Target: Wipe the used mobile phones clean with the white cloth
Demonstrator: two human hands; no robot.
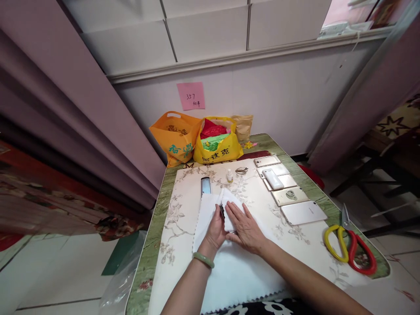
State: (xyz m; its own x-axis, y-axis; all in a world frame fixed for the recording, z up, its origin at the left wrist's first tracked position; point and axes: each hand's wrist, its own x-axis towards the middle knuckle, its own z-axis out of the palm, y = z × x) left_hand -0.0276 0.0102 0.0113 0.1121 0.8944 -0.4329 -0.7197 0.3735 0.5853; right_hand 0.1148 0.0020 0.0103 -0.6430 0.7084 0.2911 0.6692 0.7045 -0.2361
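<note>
Left hand (215, 230) is gripping a dark-edged object (222, 213); right hand (244, 228) is lying flat, fingers nearly straight, on white cloth (241, 271).

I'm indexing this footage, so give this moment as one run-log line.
left hand: holding dark item, mostly hidden | right hand: flat against white cloth | phones, scissors: right of cloth

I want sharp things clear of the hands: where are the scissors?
In the head view, the scissors lie on the table near its right edge, below and to the right of the lowermost white smartphone.
</note>
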